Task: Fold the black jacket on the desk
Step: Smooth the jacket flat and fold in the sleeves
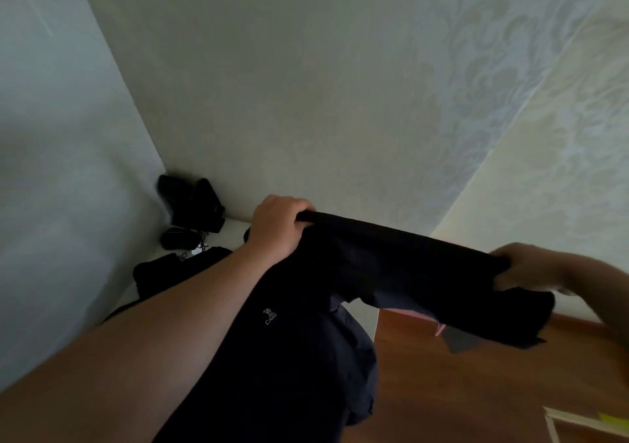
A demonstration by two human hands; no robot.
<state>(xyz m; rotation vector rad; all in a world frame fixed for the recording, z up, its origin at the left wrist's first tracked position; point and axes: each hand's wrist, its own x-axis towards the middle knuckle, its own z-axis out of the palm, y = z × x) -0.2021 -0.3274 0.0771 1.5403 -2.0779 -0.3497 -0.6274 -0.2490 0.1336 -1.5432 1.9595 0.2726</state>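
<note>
Black jacket [340, 306] was held up in the air betw. both hands, not lying flat on the desk. Left hand [279, 224] was closed in a fist round one end of a taut top edge; fingers curled over the fabric. Right hand [524, 267] pinched the other end, lower and nearer the frame's right side. Edge ran stretched, sloping down twd the right. Rest of the garment hung below, bunched; small white logo [270, 316] showed on the front, just beside the left forearm. White desk [235, 226] was only partly visible behind, w/ dark items [190, 204] in the corner against the wall. Wood floor [442, 391] lay below at right.
</note>
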